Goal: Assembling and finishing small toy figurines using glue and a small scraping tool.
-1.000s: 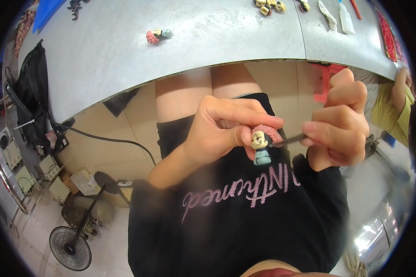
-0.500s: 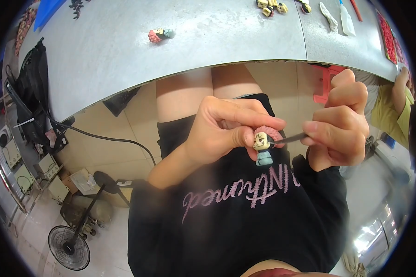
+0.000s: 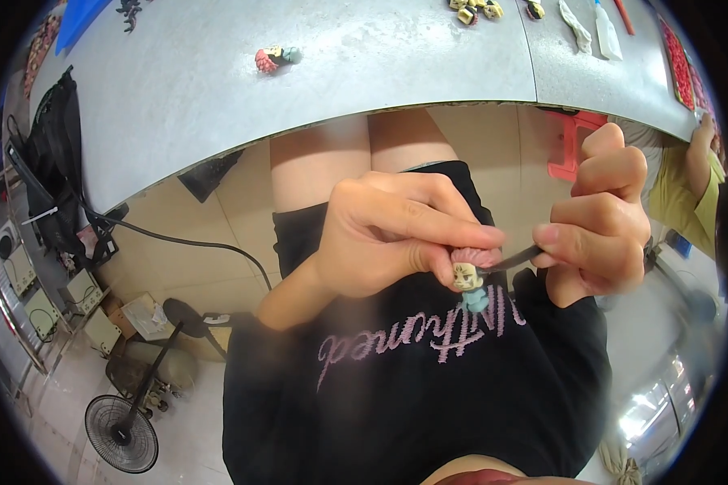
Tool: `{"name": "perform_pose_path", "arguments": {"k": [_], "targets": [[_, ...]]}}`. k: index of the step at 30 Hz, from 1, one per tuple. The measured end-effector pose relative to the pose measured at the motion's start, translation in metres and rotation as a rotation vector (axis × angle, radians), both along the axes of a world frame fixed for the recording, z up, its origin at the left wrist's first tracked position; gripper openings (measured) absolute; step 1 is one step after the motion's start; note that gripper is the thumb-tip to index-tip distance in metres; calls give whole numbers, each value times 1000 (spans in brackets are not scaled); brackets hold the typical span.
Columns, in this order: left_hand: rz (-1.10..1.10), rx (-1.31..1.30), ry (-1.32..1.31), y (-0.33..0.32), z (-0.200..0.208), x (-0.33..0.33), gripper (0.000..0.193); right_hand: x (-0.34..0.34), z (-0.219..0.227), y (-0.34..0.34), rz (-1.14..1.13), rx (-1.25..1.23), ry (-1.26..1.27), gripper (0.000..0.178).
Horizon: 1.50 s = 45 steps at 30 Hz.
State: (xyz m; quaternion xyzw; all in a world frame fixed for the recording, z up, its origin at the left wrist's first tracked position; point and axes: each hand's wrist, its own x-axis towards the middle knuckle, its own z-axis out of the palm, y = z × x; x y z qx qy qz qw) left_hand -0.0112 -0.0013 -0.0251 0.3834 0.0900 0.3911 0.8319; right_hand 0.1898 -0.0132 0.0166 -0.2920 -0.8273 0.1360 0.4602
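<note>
Between the thumb and fingers of my left hand is a small toy figurine with pink hair, a cream face and a pale blue body. It hangs upright over my lap, its hair pinched. My right hand is closed round a thin, dark, slightly curved tool; its exact kind does not show. The tool's narrow end meets the figurine at the side of its head. Another pink-haired figurine lies on its side on the grey table beyond my hands.
Several cream and black figurine heads sit at the table's far side. To their right are a crumpled white cloth and a squeeze bottle. A black bag hangs at the left; another person's arm is at the right.
The figurine has moved down slightly and tilted, with my left hand turning around it. My right hand has shifted a little to the right and down, still with the dark tool against the head.
</note>
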Motion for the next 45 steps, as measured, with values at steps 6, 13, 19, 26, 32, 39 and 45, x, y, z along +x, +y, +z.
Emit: {"name": "perform_pose_path", "arguments": {"k": [6,13,19,26,32,39,45], "targets": [[113,96,88,-1,7,3,28,0,0,-2,34,-11,41,26],[217,91,112,-6,4,7,31,-1,0,-2,4,-12,4,25],[195,86,169,-1,10,4,31,-1,4,-2,-17,-21,-18,25],[230,80,155,-3,8,3,36,4,2,-3,6,9,-3,23],[203,55,125,-5,7,5,36,-3,-1,-4,-56,33,-6,20],[181,87,163,-3,8,5,33,-1,-2,-3,-19,69,-13,21],[133,0,97,-4,7,6,31,-1,-4,-6,-40,187,-34,21]]}}
